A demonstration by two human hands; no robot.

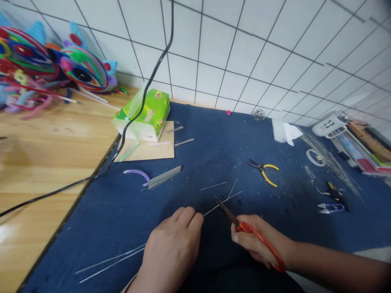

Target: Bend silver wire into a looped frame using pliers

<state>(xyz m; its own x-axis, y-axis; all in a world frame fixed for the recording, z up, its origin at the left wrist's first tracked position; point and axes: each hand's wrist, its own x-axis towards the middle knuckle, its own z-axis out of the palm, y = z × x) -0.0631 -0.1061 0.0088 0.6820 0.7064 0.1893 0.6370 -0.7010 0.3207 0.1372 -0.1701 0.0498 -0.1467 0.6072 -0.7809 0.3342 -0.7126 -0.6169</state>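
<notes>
My left hand (175,242) is closed on thin metal wires (210,211); long ends trail out to its left, and one end sticks out to the right. Red-handled scissors (243,226) are gripped in my right hand (264,238), their blades pointing up and left. The blade tips lie at the protruding wire, though I cannot tell whether they touch it. A short loose wire piece (214,186) rests just beyond on the dark blue mat (207,158), and another piece (232,188) crosses near the wire's far end. My fingers hide the middle of the held wires.
Yellow-handled pliers (265,171) lie ahead on the right. Purple thread snips (331,208) are farther right. A wire bundle (165,177) sits at left, near a green tissue pack (149,116). A black cable (143,97) crosses the left side. Colourful fuzzy crafts (88,69) stand at back left.
</notes>
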